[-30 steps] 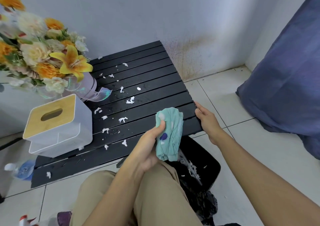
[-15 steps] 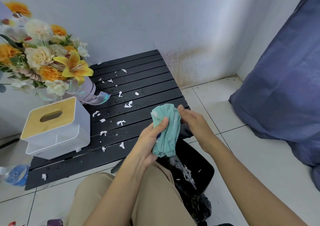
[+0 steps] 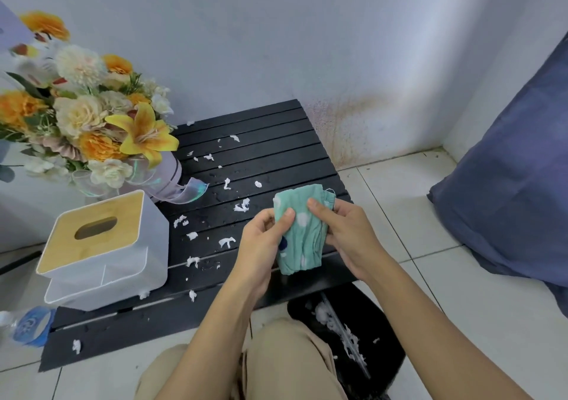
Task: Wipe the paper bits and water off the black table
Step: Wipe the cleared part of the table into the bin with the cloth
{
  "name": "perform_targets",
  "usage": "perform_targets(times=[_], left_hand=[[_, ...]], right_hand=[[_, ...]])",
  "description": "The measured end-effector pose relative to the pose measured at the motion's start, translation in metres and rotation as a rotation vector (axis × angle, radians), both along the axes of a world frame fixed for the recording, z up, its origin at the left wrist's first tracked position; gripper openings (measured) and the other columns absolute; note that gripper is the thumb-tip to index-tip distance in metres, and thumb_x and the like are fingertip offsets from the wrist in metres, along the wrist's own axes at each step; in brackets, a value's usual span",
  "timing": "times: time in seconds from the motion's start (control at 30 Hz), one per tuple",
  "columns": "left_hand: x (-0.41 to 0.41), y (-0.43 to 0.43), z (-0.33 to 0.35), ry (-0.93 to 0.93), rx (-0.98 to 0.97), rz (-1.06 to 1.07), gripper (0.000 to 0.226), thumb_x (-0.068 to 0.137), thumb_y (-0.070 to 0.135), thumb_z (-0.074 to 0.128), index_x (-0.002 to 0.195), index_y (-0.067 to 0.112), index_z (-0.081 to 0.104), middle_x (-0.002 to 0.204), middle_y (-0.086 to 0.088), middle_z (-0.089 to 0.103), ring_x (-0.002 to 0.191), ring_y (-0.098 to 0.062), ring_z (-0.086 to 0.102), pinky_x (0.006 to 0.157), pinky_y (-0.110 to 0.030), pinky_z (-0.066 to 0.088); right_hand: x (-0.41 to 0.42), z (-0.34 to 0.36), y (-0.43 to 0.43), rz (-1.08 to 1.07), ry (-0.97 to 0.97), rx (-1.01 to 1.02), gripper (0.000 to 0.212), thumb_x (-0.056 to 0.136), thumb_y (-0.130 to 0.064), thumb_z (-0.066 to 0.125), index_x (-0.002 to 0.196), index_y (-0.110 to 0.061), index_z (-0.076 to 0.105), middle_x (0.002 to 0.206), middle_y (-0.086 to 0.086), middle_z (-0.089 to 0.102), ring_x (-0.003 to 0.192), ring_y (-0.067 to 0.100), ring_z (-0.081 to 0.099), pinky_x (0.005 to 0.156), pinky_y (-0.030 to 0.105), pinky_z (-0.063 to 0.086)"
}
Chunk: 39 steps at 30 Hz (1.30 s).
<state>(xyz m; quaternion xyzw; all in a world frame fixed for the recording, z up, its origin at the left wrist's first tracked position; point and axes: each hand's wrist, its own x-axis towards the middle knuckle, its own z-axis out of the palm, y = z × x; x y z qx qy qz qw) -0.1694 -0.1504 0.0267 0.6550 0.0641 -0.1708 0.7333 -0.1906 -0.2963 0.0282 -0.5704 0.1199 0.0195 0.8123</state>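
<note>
A pale wall with a brownish stain meets a white tiled floor, and against it stands a low black slatted counter. White paper bits lie scattered over its slats, torn and clumped, some soggy-looking, with small water droplets glinting among them; one bit sits alone near the counter's front left corner. On the left part of the counter stand a white tissue box with a wooden lid and an oval slot, and behind it a bouquet of yellow, orange and cream flowers with an iridescent ribbon. Above the counter's right front part, both hands hold a teal cloth with white dots and a dark blue mark, bunched lengthwise. The left hand has its grip closed on the cloth's left edge, thumb on top; the right hand pinches the right edge with its fingers curled. A black bin holding white scraps stands on the floor below the hands, beside a knee in tan trousers. A bottle with a blue label shows at far left, its writing unreadable. A blue cushion lies at right.
</note>
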Motion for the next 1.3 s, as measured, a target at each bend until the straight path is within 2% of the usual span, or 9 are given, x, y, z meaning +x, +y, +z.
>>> perform_targets(times=[0.13, 0.27, 0.37, 0.47, 0.57, 0.73, 0.97, 1.07, 1.3], left_hand=[[0.054, 0.014, -0.006, -0.061, 0.103, 0.117, 0.024, 0.092, 0.025, 0.062, 0.096, 0.002, 0.066, 0.092, -0.017, 0.071, 0.079, -0.023, 0.066, 0.067, -0.04, 0.056], [0.124, 0.031, -0.006, -0.05, 0.184, 0.218, 0.02, 0.094, 0.024, 0.06, 0.091, 0.006, 0.066, 0.087, -0.013, 0.073, 0.077, -0.026, 0.068, 0.072, -0.043, 0.056], [0.186, 0.043, 0.007, -0.097, 0.276, 0.236, 0.021, 0.095, 0.024, 0.058, 0.09, 0.006, 0.068, 0.089, -0.016, 0.072, 0.075, -0.025, 0.068, 0.062, -0.034, 0.054], [0.253, 0.052, 0.032, -0.138, 0.299, 0.25, 0.02, 0.096, 0.025, 0.056, 0.09, 0.01, 0.068, 0.087, -0.009, 0.073, 0.073, -0.019, 0.069, 0.051, -0.024, 0.053], [0.325, 0.061, 0.055, -0.154, 0.39, 0.226, 0.028, 0.095, 0.034, 0.057, 0.094, 0.007, 0.066, 0.088, -0.008, 0.072, 0.076, -0.024, 0.069, 0.056, -0.033, 0.053], [0.389, 0.067, 0.028, -0.509, 1.195, 0.3, 0.041, 0.096, 0.035, 0.049, 0.12, 0.004, 0.058, 0.116, -0.012, 0.062, 0.107, -0.032, 0.058, 0.089, -0.04, 0.044], [0.416, 0.067, -0.056, -0.343, 1.37, -0.062, 0.064, 0.077, 0.073, 0.044, 0.118, 0.026, 0.06, 0.122, -0.007, 0.056, 0.114, -0.034, 0.053, 0.094, -0.045, 0.045], [0.421, 0.069, -0.074, -0.426, 1.373, 0.022, 0.06, 0.085, 0.057, 0.055, 0.129, 0.016, 0.055, 0.13, -0.011, 0.048, 0.12, -0.036, 0.045, 0.099, -0.044, 0.038], [0.453, 0.079, -0.052, -0.507, 1.506, -0.053, 0.029, 0.087, 0.031, 0.055, 0.098, 0.006, 0.065, 0.109, -0.017, 0.056, 0.107, -0.037, 0.052, 0.084, -0.038, 0.041]], right_hand=[[0.065, -0.01, 0.007, 0.013, 0.017, -0.145, 0.038, 0.094, -0.041, 0.059, 0.095, -0.006, 0.074, 0.094, 0.011, 0.075, 0.09, 0.025, 0.072, 0.079, 0.04, 0.06], [0.147, -0.048, 0.002, -0.183, -0.092, -0.774, 0.027, 0.095, -0.045, 0.054, 0.093, -0.024, 0.071, 0.088, -0.008, 0.071, 0.09, 0.015, 0.066, 0.077, 0.035, 0.053], [0.205, -0.079, -0.01, -0.132, -0.084, -1.274, 0.036, 0.099, -0.043, 0.045, 0.126, -0.024, 0.059, 0.127, -0.001, 0.061, 0.126, 0.021, 0.049, 0.102, 0.044, 0.037], [0.243, -0.092, -0.013, 0.096, 0.078, -1.523, 0.052, 0.101, -0.051, 0.028, 0.148, -0.03, 0.032, 0.16, -0.005, 0.023, 0.149, 0.019, 0.011, 0.113, 0.059, 0.013], [0.253, -0.096, -0.011, 0.098, 0.066, -1.546, 0.053, 0.101, -0.053, 0.021, 0.15, -0.033, 0.026, 0.162, -0.007, 0.015, 0.15, 0.018, 0.003, 0.114, 0.062, 0.01], [0.249, -0.098, -0.011, 0.06, 0.047, -1.572, 0.052, 0.1, -0.053, 0.023, 0.148, -0.035, 0.03, 0.161, -0.009, 0.019, 0.15, 0.017, 0.008, 0.115, 0.058, 0.01], [0.249, -0.095, -0.01, 0.059, 0.049, -1.567, 0.052, 0.099, -0.054, 0.023, 0.148, -0.036, 0.028, 0.161, -0.012, 0.017, 0.15, 0.014, 0.006, 0.116, 0.055, 0.01], [0.25, -0.096, -0.011, 0.056, 0.052, -1.574, 0.053, 0.099, -0.055, 0.022, 0.148, -0.037, 0.027, 0.161, -0.013, 0.015, 0.15, 0.013, 0.005, 0.116, 0.054, 0.01], [0.25, -0.096, -0.011, 0.054, 0.041, -1.561, 0.052, 0.099, -0.055, 0.024, 0.148, -0.037, 0.028, 0.161, -0.013, 0.016, 0.149, 0.013, 0.006, 0.115, 0.054, 0.01]])
